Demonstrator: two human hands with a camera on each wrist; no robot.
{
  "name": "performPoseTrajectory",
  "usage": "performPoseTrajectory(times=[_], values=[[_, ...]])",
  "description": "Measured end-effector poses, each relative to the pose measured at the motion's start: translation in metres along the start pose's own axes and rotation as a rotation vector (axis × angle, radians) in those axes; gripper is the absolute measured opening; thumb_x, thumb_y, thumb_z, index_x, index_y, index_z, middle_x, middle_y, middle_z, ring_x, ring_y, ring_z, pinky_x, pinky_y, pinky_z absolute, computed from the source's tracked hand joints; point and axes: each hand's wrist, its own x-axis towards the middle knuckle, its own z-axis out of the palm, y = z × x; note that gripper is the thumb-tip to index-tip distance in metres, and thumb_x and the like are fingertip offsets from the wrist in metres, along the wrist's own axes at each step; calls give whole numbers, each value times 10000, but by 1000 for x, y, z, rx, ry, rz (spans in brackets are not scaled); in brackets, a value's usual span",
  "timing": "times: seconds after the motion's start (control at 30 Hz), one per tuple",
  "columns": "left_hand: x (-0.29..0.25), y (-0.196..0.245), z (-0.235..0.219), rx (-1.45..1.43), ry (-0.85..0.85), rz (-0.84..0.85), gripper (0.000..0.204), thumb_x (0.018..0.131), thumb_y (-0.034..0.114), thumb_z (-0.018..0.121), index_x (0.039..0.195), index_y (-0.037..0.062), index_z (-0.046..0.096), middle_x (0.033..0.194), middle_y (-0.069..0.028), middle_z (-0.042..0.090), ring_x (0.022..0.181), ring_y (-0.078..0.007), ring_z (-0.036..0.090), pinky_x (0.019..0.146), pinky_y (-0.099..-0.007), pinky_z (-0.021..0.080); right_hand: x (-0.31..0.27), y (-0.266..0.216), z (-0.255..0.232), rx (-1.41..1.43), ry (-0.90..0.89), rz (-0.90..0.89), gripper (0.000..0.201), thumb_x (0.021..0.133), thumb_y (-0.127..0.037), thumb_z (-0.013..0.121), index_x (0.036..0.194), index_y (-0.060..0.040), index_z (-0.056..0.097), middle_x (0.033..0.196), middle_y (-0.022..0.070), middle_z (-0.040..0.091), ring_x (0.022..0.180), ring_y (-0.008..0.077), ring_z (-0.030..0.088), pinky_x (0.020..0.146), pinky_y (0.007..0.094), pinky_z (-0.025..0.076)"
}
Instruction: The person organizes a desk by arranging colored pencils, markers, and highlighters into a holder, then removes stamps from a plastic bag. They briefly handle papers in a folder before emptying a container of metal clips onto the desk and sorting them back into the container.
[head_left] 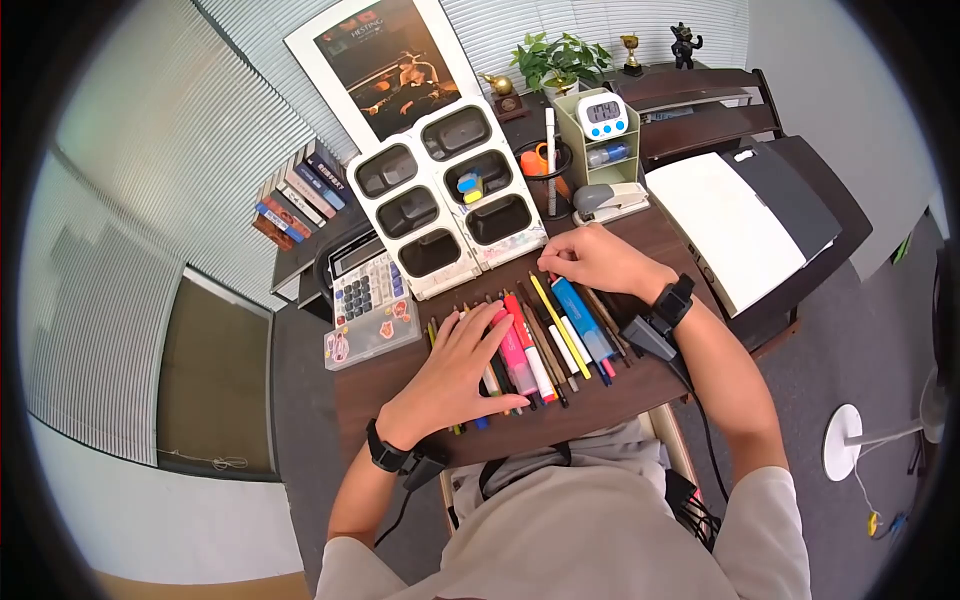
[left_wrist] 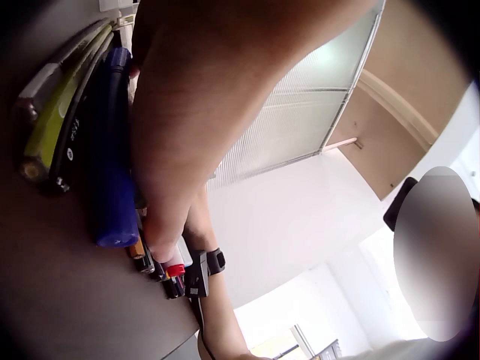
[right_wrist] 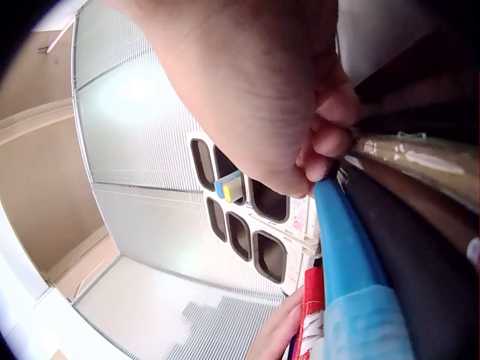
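Observation:
A row of pens, pencils and markers lies side by side on the brown table [head_left: 400,390]. My left hand [head_left: 455,365] spreads its fingers over the left part of the row. Its index finger and thumb lie either side of a pink highlighter [head_left: 515,355], left of a red-and-white marker [head_left: 537,365]. Under this hand, the left wrist view shows a dark blue pen [left_wrist: 114,165] and a yellow-green pencil [left_wrist: 56,127]. My right hand [head_left: 605,262] has curled fingers at the far end of a blue highlighter [right_wrist: 349,262]; I cannot tell whether they pinch it.
Behind the row stands a white organizer [head_left: 470,265] with dark compartments, one holding blue and yellow pieces [head_left: 470,188]. Left are a calculator [head_left: 365,290] and a clear case [head_left: 372,338]. A stapler [head_left: 610,200], pen cup [head_left: 545,165] and white folder [head_left: 720,230] are at right.

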Motion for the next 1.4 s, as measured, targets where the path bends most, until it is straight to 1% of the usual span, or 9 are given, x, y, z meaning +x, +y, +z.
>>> performPoseTrajectory(times=[0.33, 0.4, 0.73, 0.9, 1.13, 1.2, 1.27, 1.33, 1.4], values=[[10, 4, -4, 28, 3, 24, 1103, 764, 605, 858, 1586, 46, 377, 1615, -252, 333, 1495, -426, 343, 1252, -595, 246, -2, -7, -1, 20, 53, -38, 199, 992, -167, 669, 1018, 1, 773, 822, 111, 767, 709, 170, 713, 695, 321, 555], [14, 7, -4, 12, 57, 23, 1112, 757, 617, 858, 1581, 39, 384, 1606, -260, 340, 1485, -433, 353, 1244, -600, 255, -2, -5, -1, 9, 51, -45, 201, 992, -169, 670, 1020, 1, 773, 818, 112, 763, 697, 175, 704, 691, 326, 550], [32, 5, 9, 38, 33, 58, 1129, 744, 599, 874, 1555, -24, 399, 1591, -266, 360, 1447, -462, 381, 1220, -543, 314, -2, -3, 0, -18, 63, -71, 213, 980, -165, 663, 1033, 10, 774, 875, 145, 773, 772, 248, 748, 733, 347, 566], [39, 12, 6, 40, 46, 90, 1101, 769, 607, 853, 1514, -80, 424, 1601, -271, 362, 1448, -460, 383, 1213, -538, 320, -1, -5, -2, -34, 57, -65, 219, 978, -171, 663, 1031, 9, 776, 857, 145, 770, 756, 255, 746, 735, 350, 569], [49, 14, 20, 59, 71, 87, 1063, 825, 622, 806, 1509, -97, 427, 1609, -281, 365, 1476, -466, 360, 1227, -538, 294, 0, 0, 3, -29, 99, -124, 210, 973, -166, 667, 1015, 8, 778, 835, 154, 764, 735, 269, 745, 712, 357, 567], [52, 13, 24, 70, 103, 106, 1069, 847, 661, 759, 1483, -135, 438, 1576, -312, 396, 1478, -465, 363, 1215, -562, 298, -1, -2, 2, -24, 95, -110, 211, 974, -166, 667, 1015, 11, 777, 831, 156, 762, 735, 269, 745, 709, 356, 566], [49, 14, 24, 62, 82, 90, 1054, 866, 633, 760, 1519, -112, 402, 1607, -298, 368, 1504, -467, 330, 1229, -555, 282, -2, -5, -1, -22, 89, -98, 212, 974, -165, 667, 1014, 13, 776, 828, 158, 761, 735, 269, 745, 706, 356, 566], [46, 13, 23, 56, 60, 70, 1042, 884, 606, 761, 1555, -88, 367, 1638, -283, 340, 1531, -469, 298, 1242, -548, 265, -2, -7, -2, -5, 79, -66, 231, 957, -218, 665, 981, -23, 786, 810, 179, 736, 742, 341, 723, 715, 413, 557], [41, 11, 23, 65, 30, 51, 1015, 918, 597, 728, 1565, -86, 347, 1647, -273, 335, 1551, -447, 278, 1253, -558, 242, -2, -4, 0, -3, 79, -73, 233, 957, -222, 667, 980, -22, 784, 810, 182, 735, 743, 346, 721, 712, 414, 555]])
